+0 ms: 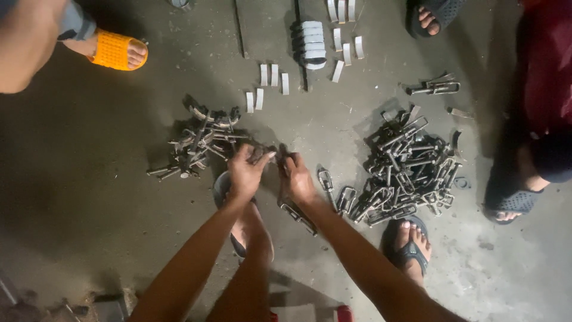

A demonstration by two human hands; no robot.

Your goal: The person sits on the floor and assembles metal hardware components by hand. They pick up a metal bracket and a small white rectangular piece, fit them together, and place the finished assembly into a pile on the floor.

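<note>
Landmark: the right-hand heap of metal clamps (411, 170) on the concrete floor (89, 197); I give every place from it.

Held piece: a small dark metal part (269, 156) between my two hands, well to the left of the heap. It is too small and shadowed for me to tell its long axis or which way it points.

Left hand (245, 173): forearm rising from the lower edge of the view, wrist bent, fingers (262, 158) curled together around the part's left end.

Right hand (297, 179): nearer the heap, forearm running in from the lower right, fingers (287, 162) closed on the part's right end, back of the hand up.

Loose clamps (336, 194): a few U-shaped pieces lying flat between my right hand and the heap's lower left edge.

Second heap (199, 140): tangled bolts and curved pieces, far left of the landmark, just beyond my left hand.

Flat plates (271, 80): pale short strips in rows, above and left of the heap; a stacked bundle (313, 45) lies further up.

Containers: I see none; everything lies bare on the floor.

My feet: one sandalled foot (411, 244) just below the heap.

Other people: an orange sandal (116, 50) far upper left, a dark sandal (509, 200) just right of the heap.
</note>
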